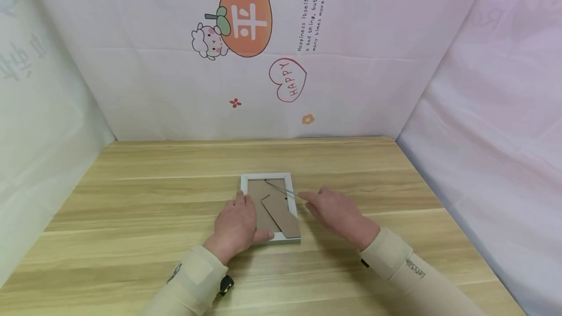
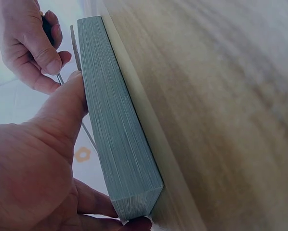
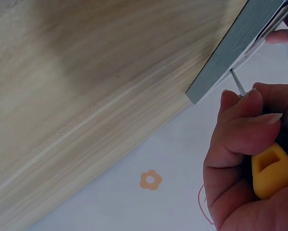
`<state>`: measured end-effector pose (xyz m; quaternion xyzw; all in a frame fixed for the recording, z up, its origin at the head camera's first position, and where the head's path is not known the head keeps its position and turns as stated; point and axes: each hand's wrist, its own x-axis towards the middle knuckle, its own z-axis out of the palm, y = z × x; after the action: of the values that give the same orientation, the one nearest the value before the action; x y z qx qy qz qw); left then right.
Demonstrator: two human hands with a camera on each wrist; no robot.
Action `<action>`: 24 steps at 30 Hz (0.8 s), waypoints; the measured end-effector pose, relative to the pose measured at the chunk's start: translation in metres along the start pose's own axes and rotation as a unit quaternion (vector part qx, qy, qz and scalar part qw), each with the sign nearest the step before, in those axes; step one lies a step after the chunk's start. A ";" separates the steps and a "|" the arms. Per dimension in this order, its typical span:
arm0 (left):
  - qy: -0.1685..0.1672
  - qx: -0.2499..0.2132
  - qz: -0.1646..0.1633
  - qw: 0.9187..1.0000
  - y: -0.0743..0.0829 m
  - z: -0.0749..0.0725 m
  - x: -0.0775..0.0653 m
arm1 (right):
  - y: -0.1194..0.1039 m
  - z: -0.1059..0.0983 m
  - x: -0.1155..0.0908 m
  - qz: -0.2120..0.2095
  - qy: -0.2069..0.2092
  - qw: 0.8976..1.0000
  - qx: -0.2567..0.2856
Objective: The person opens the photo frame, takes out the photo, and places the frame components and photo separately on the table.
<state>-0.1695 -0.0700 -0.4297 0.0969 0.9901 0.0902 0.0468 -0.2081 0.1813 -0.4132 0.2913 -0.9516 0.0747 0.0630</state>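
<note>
A white-rimmed picture frame (image 1: 276, 175) lies face down on the table, with its brown backing board (image 1: 254, 189) and folded stand (image 1: 285, 221) up. My left hand (image 1: 237, 221) holds its near left corner: the thumb lies on the near rail, the fingers at the left side. In my right hand (image 1: 335, 213) is a screwdriver (image 3: 274, 173) with a yellow and black handle, gripped in curled fingers. Its thin metal shaft crosses the backing board, the tip at a small dark tab on the far inner edge. The left wrist view shows the frame's grey-green side (image 2: 115, 115).
Light wood-grain table (image 1: 153, 199) surrounds the frame. A printed white cloth (image 1: 175, 96) hangs behind the far edge, and more cloth (image 1: 491, 126) walls the left and right sides. Another small dark tab (image 1: 286, 198) sits on the frame's right inner edge.
</note>
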 end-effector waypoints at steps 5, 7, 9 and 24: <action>0.002 0.005 0.000 1.000 0.000 0.000 0.000 | 0.001 -0.001 0.002 -0.008 -0.005 1.000 0.010; 0.002 0.009 0.001 1.000 0.000 0.000 0.000 | 0.002 -0.003 0.003 -0.011 -0.018 1.000 0.019; 0.001 0.010 0.001 1.000 0.000 0.000 0.000 | 0.004 -0.006 0.006 -0.010 -0.038 0.999 0.036; -0.003 0.012 -0.002 1.000 -0.001 -0.001 0.000 | 0.020 -0.036 0.032 0.023 -0.164 0.976 0.141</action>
<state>-0.1694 -0.0713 -0.4294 0.0960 0.9911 0.0776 0.0492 -0.2431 0.1871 -0.3745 0.2835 -0.9354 0.1609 -0.1370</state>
